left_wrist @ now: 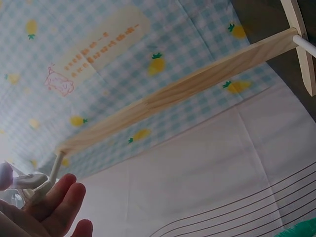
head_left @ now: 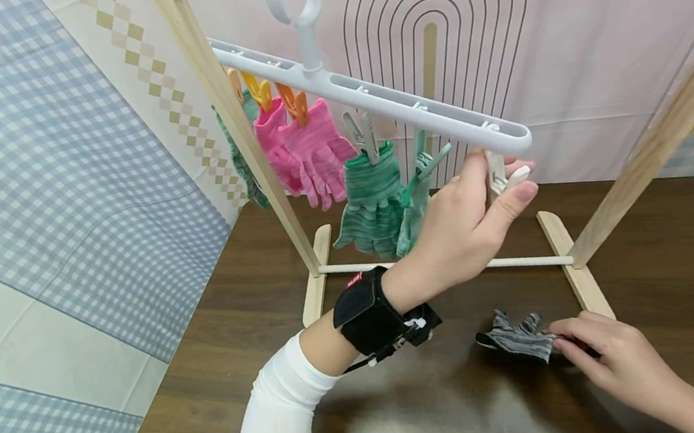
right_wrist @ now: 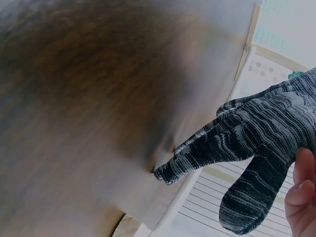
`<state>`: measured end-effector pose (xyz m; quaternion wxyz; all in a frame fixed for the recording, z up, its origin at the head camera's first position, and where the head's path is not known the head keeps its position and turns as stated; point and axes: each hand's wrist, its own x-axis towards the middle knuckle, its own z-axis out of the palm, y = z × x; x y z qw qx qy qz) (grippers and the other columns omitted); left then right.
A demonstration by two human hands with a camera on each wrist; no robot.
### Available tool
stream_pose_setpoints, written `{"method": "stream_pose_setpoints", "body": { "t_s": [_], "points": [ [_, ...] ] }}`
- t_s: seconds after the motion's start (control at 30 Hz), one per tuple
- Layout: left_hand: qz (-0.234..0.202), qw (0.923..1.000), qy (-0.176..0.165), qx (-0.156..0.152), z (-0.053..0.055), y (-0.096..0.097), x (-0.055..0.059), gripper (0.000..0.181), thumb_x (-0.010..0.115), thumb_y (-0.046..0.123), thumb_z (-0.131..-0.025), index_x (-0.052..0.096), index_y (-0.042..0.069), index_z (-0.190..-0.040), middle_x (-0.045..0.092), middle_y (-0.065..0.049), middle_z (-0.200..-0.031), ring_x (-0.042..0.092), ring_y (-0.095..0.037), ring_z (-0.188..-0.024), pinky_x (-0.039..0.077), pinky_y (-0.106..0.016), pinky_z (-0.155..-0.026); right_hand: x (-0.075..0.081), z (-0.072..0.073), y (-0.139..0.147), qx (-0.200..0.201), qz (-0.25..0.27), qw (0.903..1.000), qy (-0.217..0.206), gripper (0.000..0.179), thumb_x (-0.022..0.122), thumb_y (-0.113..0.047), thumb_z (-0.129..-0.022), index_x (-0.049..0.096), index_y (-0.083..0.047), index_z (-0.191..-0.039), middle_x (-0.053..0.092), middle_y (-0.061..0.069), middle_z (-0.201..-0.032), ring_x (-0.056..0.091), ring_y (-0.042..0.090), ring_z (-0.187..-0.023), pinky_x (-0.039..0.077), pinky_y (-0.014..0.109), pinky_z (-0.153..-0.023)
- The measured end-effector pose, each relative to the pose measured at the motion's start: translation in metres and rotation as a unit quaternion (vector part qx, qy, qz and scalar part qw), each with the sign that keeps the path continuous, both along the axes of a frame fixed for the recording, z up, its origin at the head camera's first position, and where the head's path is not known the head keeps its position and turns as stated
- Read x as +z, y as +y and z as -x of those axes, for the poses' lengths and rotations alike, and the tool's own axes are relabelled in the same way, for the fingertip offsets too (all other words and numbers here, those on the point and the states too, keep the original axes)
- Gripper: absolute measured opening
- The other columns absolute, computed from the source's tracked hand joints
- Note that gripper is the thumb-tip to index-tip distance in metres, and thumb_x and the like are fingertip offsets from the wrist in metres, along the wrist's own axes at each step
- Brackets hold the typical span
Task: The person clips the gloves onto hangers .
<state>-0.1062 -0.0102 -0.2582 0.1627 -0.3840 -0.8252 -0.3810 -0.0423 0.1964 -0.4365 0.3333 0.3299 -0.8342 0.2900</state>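
Note:
My left hand [head_left: 458, 222] is up at the right end of a white hanger bar [head_left: 398, 102]. Its thumb and fingers pinch a white clothespin [head_left: 498, 174] that hangs there; the left wrist view shows the same clothespin [left_wrist: 32, 183] at lower left. Lower down, over the tabletop, my right hand [head_left: 622, 357] pinches one end of a black-and-grey knit glove [head_left: 521, 339]. Close up in the right wrist view, the glove's [right_wrist: 256, 133] fingers point left and down, with my fingertips [right_wrist: 303, 173] against its edge.
Pink gloves [head_left: 308, 150] and green gloves [head_left: 373, 196] hang from clothespins along the bar, left of my left hand. A wooden rack with uprights [head_left: 657, 141] and a low white crossbar [head_left: 529, 262] stands on the brown table [head_left: 443, 404]. Patterned cloth [head_left: 606, 20] covers the back.

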Motion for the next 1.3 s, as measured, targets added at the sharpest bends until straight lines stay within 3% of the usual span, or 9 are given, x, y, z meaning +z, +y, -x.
{"method": "stream_pose_setpoints", "body": {
  "t_s": [0.1, 0.27, 0.5, 0.8, 0.9, 0.97, 1.1, 1.3],
  "points": [
    [-0.003, 1.0, -0.007, 0.003, 0.001, -0.001, -0.003, 0.03, 0.046, 0.026, -0.092, 0.039, 0.008, -0.115, 0.061, 0.002, -0.115, 0.054, -0.004, -0.102, 0.042, -0.015, -0.075, 0.0, 0.002, -0.001, 0.006, 0.009, 0.9999, 0.012, 0.038, 0.042, -0.04, -0.09, 0.064, -0.011, -0.077, 0.056, -0.011, -0.068, 0.038, -0.011, -0.062, 0.031, 0.008, -0.05],
    [-0.028, 0.9994, -0.002, -0.018, 0.003, -0.001, -0.008, 0.03, 0.047, 0.022, -0.091, 0.04, 0.007, -0.116, 0.06, 0.001, -0.117, 0.051, -0.005, -0.109, 0.039, -0.012, -0.08, 0.002, 0.004, -0.004, 0.009, 0.015, 0.9997, 0.019, 0.039, 0.042, -0.039, -0.091, 0.064, -0.01, -0.075, 0.056, -0.011, -0.067, 0.038, -0.01, -0.062, 0.03, 0.007, -0.05],
    [-0.041, 0.9989, 0.002, -0.024, 0.005, -0.002, -0.012, 0.03, 0.048, 0.02, -0.091, 0.042, 0.006, -0.116, 0.059, -0.001, -0.119, 0.052, -0.006, -0.108, 0.038, -0.011, -0.079, 0.006, 0.005, -0.005, 0.015, 0.026, 0.9995, 0.009, 0.038, 0.044, -0.038, -0.09, 0.064, -0.009, -0.076, 0.055, -0.011, -0.068, 0.037, -0.011, -0.063, 0.031, 0.007, -0.05],
    [-0.059, 0.9969, -0.022, -0.048, 0.006, -0.004, -0.017, 0.032, 0.044, 0.018, -0.092, 0.039, 0.004, -0.121, 0.057, -0.003, -0.121, 0.051, -0.005, -0.107, 0.036, -0.01, -0.081, 0.015, 0.009, -0.01, 0.028, 0.052, 0.9982, -0.004, 0.035, 0.046, -0.037, -0.089, 0.063, -0.009, -0.076, 0.049, -0.014, -0.067, 0.035, -0.012, -0.061, 0.028, 0.008, -0.049],
    [-0.067, 0.9962, -0.017, -0.053, 0.007, -0.004, -0.018, 0.031, 0.043, 0.016, -0.093, 0.039, 0.003, -0.12, 0.057, -0.004, -0.12, 0.052, -0.006, -0.101, 0.036, -0.01, -0.079, 0.02, 0.009, -0.011, 0.035, 0.065, 0.9969, -0.029, 0.024, 0.051, -0.028, -0.089, 0.063, -0.009, -0.079, 0.047, -0.014, -0.067, 0.034, -0.012, -0.059, 0.027, 0.008, -0.047],
    [-0.071, 0.996, -0.015, -0.053, 0.007, -0.004, -0.019, 0.03, 0.043, 0.016, -0.093, 0.04, 0.003, -0.12, 0.058, -0.005, -0.119, 0.053, -0.006, -0.098, 0.037, -0.009, -0.079, 0.024, 0.007, -0.011, 0.03, 0.066, 0.9959, -0.054, 0.006, 0.057, -0.013, -0.085, 0.062, -0.01, -0.082, 0.046, -0.016, -0.067, 0.033, -0.012, -0.058, 0.027, 0.008, -0.047],
    [-0.075, 0.9956, -0.018, -0.052, 0.007, -0.005, -0.02, 0.03, 0.043, 0.016, -0.093, 0.041, 0.003, -0.12, 0.058, -0.004, -0.119, 0.051, -0.004, -0.091, 0.037, -0.009, -0.076, 0.029, 0.006, -0.011, 0.022, 0.078, 0.9919, -0.098, 0.029, 0.061, 0.012, -0.072, 0.06, -0.014, -0.085, 0.049, -0.017, -0.067, 0.034, -0.011, -0.054, 0.028, 0.009, -0.045],
    [-0.092, 0.9932, -0.033, -0.063, 0.008, -0.006, -0.021, 0.029, 0.043, 0.015, -0.093, 0.043, 0.003, -0.12, 0.058, -0.005, -0.119, 0.051, -0.004, -0.095, 0.038, -0.01, -0.077, 0.03, 0.009, -0.011, 0.042, 0.13, 0.9839, -0.115, 0.036, 0.06, 0.014, -0.073, 0.062, -0.017, -0.09, 0.053, -0.013, -0.065, 0.034, -0.007, -0.049, 0.025, 0.014, -0.041]
  ]
}}
